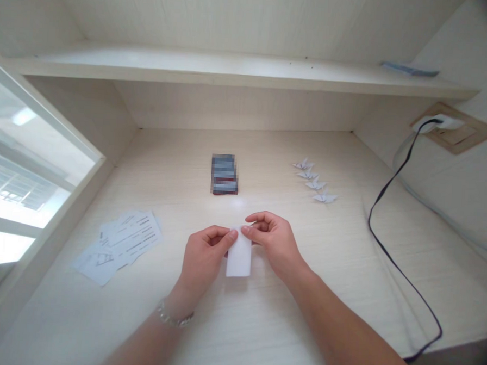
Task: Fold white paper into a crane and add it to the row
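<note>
A small white sheet of paper, narrow and upright in view, is held just above the desk between both hands. My left hand pinches its upper left edge, thumb on the front face. At the upper right corner, my right hand grips the same paper with its thumb on the front, the index finger raised a little away from it. The fingers behind the sheet are partly hidden. Several folded white paper cranes stand in a slanting row beyond my right hand.
Printed paper slips lie fanned out at the left. A dark blurred rectangular object rests mid-desk. A black cable runs from the wall socket down the right side. Above the desk is a shelf holding a blue item.
</note>
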A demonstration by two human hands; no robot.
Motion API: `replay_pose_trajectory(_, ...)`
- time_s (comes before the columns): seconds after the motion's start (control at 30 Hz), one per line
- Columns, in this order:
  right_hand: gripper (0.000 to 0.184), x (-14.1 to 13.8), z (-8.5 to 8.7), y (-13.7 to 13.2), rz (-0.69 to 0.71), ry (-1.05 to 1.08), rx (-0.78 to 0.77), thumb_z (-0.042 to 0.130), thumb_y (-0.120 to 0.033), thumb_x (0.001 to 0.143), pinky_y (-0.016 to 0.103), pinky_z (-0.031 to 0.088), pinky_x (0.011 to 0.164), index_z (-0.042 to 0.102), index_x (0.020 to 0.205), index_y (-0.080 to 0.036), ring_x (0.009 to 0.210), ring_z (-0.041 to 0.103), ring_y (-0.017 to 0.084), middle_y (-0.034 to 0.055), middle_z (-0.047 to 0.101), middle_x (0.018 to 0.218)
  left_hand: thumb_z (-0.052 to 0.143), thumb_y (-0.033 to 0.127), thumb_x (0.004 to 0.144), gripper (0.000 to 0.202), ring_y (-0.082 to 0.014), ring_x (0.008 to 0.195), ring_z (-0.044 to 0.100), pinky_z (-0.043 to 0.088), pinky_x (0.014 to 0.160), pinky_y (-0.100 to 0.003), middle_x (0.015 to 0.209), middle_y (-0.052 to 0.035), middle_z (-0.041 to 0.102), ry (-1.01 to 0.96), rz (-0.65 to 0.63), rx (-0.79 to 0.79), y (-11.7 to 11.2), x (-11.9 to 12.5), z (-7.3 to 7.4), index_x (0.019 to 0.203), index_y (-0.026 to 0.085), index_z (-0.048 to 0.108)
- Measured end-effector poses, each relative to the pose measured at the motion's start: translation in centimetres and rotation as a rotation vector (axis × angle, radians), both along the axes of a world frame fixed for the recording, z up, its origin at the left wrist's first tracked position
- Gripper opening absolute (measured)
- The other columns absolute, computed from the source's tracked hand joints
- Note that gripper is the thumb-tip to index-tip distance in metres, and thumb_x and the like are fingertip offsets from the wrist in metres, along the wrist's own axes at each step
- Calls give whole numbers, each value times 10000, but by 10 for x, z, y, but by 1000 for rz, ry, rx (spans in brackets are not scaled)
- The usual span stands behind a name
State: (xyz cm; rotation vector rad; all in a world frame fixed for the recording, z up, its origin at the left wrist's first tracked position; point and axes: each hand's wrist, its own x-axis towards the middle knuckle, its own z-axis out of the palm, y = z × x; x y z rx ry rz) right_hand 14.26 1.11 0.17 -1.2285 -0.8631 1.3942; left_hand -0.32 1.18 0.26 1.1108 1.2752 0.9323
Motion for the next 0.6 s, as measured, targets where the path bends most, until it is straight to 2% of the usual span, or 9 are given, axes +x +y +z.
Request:
replay_pose_trajectory(0.13, 205, 0, -1, 1, 20, 81, -19, 718, -288, 607, 243, 455, 523, 632, 743, -162, 538, 543, 104, -18, 588, 586, 663, 370, 667, 256, -154, 607, 594, 475, 542, -247, 706, -59, 688, -2, 0, 13, 0, 0, -4, 766, 135, 689)
replay_pose_trajectory(0.3, 297, -2, -6, 1, 5, 66, -17, 682, -343, 658, 260, 478, 566, 616, 891, -172, 591, 569, 118, -2, 616, 658, 648, 380, 687, 257, -157, 618, 602, 475, 556, -247, 694, -52, 683, 47, 19, 54, 0, -2, -7, 772, 140, 680)
replay_pose_trajectory(0.37, 294, -4, -7, 0, 40, 62, -63, 703, -354, 630, 265, 483, 568, 614, 838, -167, 597, 578, 125, 2, 620, 666, 642, 392, 692, 265, -158, 618, 607, 478, 563, -249, 691, -49, 681, 57, 34, 68, 1, -3, -8, 771, 142, 675)
replay_pose_trajectory(0.47, 261, -6, -8, -1, 85, 28, -97, 728, -362, 589, 251, 470, 527, 591, 658, -150, 549, 558, 116, -1, 596, 611, 640, 410, 691, 284, -157, 608, 608, 485, 558, -252, 701, -53, 687, 65, 61, 77, 1, -3, -7, 770, 139, 673)
replay_pose_trajectory(0.6, 280, -7, -9, -1, 32, -42, -77, 730, -377, 579, 233, 447, 484, 572, 609, -147, 518, 539, 111, 6, 592, 583, 637, 416, 691, 303, -161, 616, 611, 494, 552, -253, 715, -65, 690, 68, 68, 76, 1, -1, -5, 781, 129, 675)
